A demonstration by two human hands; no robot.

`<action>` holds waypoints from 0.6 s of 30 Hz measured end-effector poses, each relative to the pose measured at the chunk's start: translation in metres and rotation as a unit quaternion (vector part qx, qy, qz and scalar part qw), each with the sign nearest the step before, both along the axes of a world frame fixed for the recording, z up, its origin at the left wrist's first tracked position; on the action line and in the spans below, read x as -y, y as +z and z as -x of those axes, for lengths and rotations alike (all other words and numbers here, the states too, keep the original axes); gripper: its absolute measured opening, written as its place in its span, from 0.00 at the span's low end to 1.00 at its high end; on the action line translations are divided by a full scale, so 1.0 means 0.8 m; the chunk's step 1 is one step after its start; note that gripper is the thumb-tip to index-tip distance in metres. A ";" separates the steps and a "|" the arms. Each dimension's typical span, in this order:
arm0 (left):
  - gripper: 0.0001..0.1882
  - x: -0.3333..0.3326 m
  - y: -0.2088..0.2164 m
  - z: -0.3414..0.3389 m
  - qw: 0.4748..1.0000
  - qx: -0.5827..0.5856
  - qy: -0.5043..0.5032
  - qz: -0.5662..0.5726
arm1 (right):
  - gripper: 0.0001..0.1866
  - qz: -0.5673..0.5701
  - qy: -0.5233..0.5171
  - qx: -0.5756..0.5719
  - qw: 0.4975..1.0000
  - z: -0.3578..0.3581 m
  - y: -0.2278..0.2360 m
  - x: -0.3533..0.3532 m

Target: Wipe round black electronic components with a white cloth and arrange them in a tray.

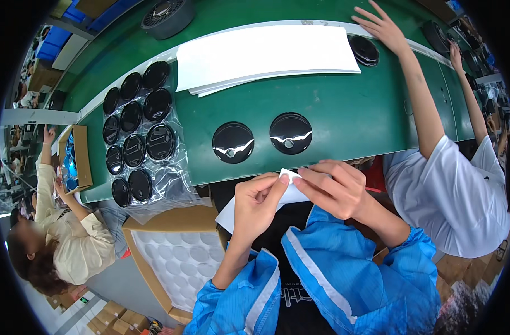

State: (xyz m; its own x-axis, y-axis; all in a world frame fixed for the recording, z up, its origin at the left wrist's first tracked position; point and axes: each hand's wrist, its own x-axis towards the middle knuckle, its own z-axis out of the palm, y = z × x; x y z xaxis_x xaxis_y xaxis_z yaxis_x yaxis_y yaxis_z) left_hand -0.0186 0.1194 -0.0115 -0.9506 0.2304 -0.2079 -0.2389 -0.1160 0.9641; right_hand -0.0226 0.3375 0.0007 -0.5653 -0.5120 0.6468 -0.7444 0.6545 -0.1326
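At the near edge of the bench, my left hand [256,206] pinches the corner of a white sheet [291,195] between thumb and finger. Close beside it, the fingers of my right hand [337,188] are closed on the same corner. Whether a small piece is being lifted from the sheet there, I cannot make out. Just beyond my hands, two glossy black discs [233,139] lie apart on the green bench [322,100]. Each has a small round hole near its front edge. Part of the white sheet hangs below my hands, partly hidden by them.
Several black discs [131,116] lie in rows on clear plastic [179,162] at the left. White sheets [266,53] are stacked behind; a black disc stack [364,50] sits beside them. An open carton [137,237] stands below the bench. A co-worker's arm [417,84] reaches in from the right.
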 end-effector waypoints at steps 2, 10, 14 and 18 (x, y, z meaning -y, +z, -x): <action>0.11 0.002 0.000 0.001 1.000 -0.003 -0.003 0.005 | 0.17 0.022 0.005 -0.005 1.000 0.001 -0.001 0.000; 0.12 0.010 0.010 0.006 0.994 0.021 0.080 0.078 | 0.11 0.053 0.116 0.103 0.986 0.001 0.052 0.001; 0.10 0.036 0.004 0.010 0.988 0.000 0.091 0.127 | 0.06 0.259 0.083 0.274 0.923 0.001 0.099 -0.015; 0.07 0.044 -0.002 0.010 0.981 -0.085 0.019 0.173 | 0.03 0.420 -0.051 0.379 0.823 0.039 0.070 -0.012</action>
State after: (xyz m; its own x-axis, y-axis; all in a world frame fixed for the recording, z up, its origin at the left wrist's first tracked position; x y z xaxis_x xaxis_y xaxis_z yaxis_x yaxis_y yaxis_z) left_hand -0.0267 0.0839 -0.0131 -0.9848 0.1380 -0.1056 -0.0735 0.2200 0.9727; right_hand -0.0540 0.3472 0.0564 -0.9817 0.0105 0.1899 -0.1863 0.1484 -0.9712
